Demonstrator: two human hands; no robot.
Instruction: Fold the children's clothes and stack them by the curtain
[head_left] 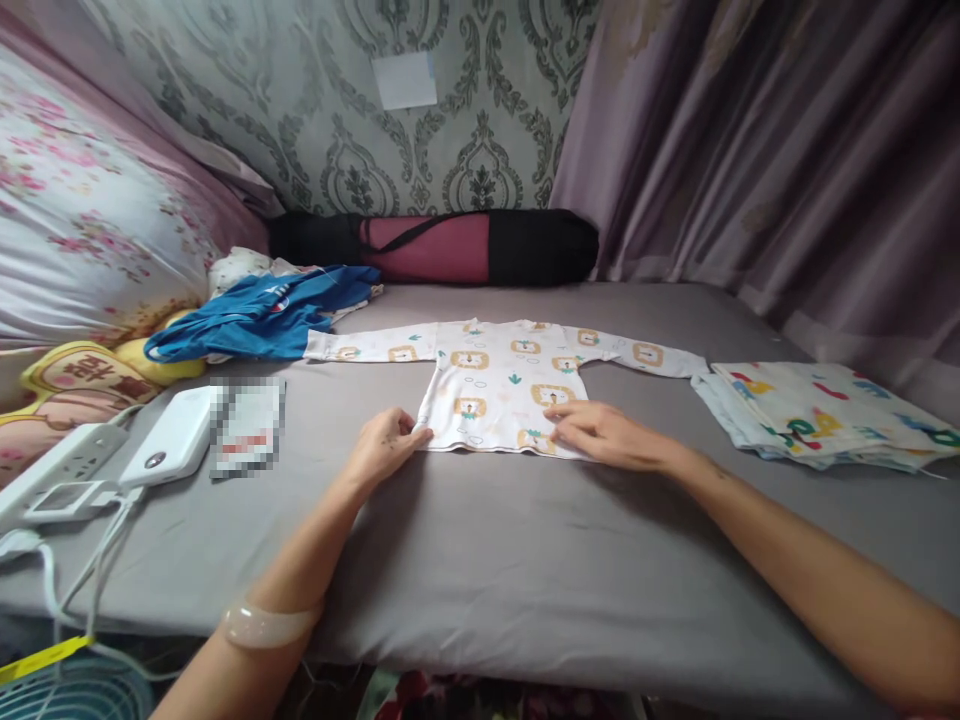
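A child's white long-sleeved shirt (499, 385) with a lion print lies flat on the grey bed sheet (480, 560), its sleeves spread to both sides and its hem toward me. At the hem's left corner, my left hand (386, 440) pinches the shirt's edge between thumb and fingers. My right hand (607, 435) rests over the lower right part of the shirt, fingers stretched out and lying on the cloth; its thumb side is partly hidden. The left cuff meets a blue garment (262, 310), and the right cuff reaches a stack of folded clothes (832, 410).
Left are a power strip (71, 470), a white power bank (171, 435), cables and a blurred packet (247, 428). A yellow plush cushion (97, 370) lies behind them. Along the wall rests a black and maroon long bag (435, 248). Curtains (750, 150) hang right. A fan (75, 690) stands below.
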